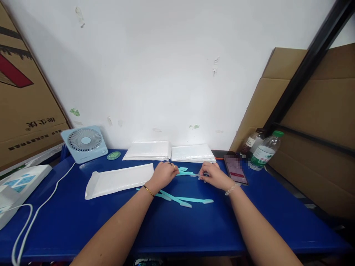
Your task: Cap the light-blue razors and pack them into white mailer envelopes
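Observation:
My left hand [165, 173] is closed around the handles of some turquoise eyebrow razors [185, 172], whose capped ends point right. At that end, the fingers of my right hand [212, 174] pinch together by a clear blade cap [195, 175]; the exact contact is too small to make out. Below my hands, several more turquoise eyebrow razors [191, 200] lie loosely across one another on the blue table [205, 229]. A white padded mailing bag [122, 181] lies flat to the left of my left hand.
Two stacks of white packets, a left stack [148, 150] and a right stack [192, 152], rest against the wall. A phone [235, 169] and bottles [263, 153] stand at right. At left are a blue fan [85, 143], a power strip [22, 184] and a white cable [52, 190].

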The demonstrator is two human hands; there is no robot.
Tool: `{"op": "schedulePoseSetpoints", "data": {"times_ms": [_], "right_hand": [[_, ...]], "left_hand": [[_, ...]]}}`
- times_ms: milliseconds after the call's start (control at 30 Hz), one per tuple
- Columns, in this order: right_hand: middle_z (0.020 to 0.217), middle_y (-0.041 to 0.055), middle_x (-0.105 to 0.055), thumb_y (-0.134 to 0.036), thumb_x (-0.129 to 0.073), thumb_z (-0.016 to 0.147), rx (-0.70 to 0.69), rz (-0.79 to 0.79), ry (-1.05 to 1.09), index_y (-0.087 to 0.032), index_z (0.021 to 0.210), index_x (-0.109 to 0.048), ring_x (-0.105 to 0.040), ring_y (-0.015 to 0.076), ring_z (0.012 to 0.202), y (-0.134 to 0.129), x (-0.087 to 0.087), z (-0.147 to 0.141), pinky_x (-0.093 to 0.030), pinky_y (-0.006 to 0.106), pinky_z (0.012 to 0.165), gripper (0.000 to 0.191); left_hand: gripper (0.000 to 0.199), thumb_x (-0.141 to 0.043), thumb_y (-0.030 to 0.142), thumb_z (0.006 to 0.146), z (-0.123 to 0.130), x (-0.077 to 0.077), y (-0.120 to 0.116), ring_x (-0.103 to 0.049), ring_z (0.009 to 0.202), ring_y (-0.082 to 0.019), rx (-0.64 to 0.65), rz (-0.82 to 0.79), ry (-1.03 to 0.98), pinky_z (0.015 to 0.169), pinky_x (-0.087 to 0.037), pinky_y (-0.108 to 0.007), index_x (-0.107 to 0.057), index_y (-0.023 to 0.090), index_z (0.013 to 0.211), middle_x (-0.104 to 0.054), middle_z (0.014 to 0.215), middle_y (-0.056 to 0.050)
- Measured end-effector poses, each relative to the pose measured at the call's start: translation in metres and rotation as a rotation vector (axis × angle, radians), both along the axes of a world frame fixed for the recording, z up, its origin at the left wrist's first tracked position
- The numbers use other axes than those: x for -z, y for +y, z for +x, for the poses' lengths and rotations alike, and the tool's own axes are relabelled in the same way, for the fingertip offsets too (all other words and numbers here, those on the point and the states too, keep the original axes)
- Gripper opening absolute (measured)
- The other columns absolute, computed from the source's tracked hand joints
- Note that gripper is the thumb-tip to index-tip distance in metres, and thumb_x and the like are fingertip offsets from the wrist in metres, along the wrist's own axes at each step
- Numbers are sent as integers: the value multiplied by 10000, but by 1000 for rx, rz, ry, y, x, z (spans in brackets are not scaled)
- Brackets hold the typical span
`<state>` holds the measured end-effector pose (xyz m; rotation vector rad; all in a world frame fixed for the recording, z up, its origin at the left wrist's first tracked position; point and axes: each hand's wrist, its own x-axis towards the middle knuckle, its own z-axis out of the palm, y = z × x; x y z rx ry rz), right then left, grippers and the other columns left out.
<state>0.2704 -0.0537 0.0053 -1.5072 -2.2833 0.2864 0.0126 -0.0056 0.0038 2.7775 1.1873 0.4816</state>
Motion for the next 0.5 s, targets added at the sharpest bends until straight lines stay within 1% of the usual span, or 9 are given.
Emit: {"op": "schedulePoseSetpoints", "data": {"times_ms": [67, 133, 200, 267, 333, 400, 500], "right_hand": [[870, 31, -615, -258, -643, 776, 68, -5, 9, -192, 730, -647, -569, 197, 878, 4, 2, 8, -332, 366, 863, 81], [873, 32, -618, -301, -665, 759, 80, -21, 38, -194, 729, -661, -575, 192, 855, 3, -1, 14, -361, 344, 834, 111], [867, 34, -618, -358, -686, 739, 10, -73, 93, -194, 744, -669, -574, 179, 815, -3, -7, 15, -398, 305, 764, 164], [831, 25, -619, -402, -725, 690, -118, -184, 121, -196, 760, -675, -564, 162, 754, -12, -14, 12, -414, 268, 674, 223], [774, 8, -619, -401, -784, 604, -224, -308, 70, -200, 753, -684, -552, 150, 696, -20, -18, 6, -403, 245, 600, 269], [727, -3, -617, -344, -813, 554, -264, -394, -16, -202, 708, -688, -541, 139, 651, -25, -18, 0, -380, 230, 549, 244], [700, -6, -614, -252, -790, 570, -249, -458, -67, -196, 654, -675, -529, 122, 605, -26, -13, -5, -356, 214, 508, 153]], "left_hand": [[265, -447, 330, 901, -8, 2, 9, -578, 883, -212, -77, -7, -2, 785, -374, -316, -679, 217, 841, -682, 874, -51], [220, -492, 333, 875, -15, 6, 15, -571, 923, -221, -108, -28, -7, 805, -386, -321, -687, 234, 893, -676, 933, -48], [221, -535, 331, 849, -18, 10, 18, -554, 992, -229, -110, -52, -21, 839, -392, -324, -676, 261, 1004, -660, 1036, -42], [275, -541, 325, 847, -18, 14, 19, -537, 1046, -231, -99, -73, -34, 869, -395, -324, -650, 282, 1096, -636, 1118, -36], [287, -524, 322, 859, -18, 17, 19, -532, 1061, -228, -86, -89, -37, 882, -398, -323, -645, 289, 1117, -628, 1134, -35], [282, -504, 338, 873, -18, 18, 19, -533, 1058, -224, -74, -98, -44, 894, -398, -323, -653, 288, 1107, -629, 1121, -39], [312, -511, 414, 866, -19, 19, 20, -524, 1067, -227, -49, -114, -69, 907, -398, -328, -641, 288, 1119, -619, 1123, -41]]}}
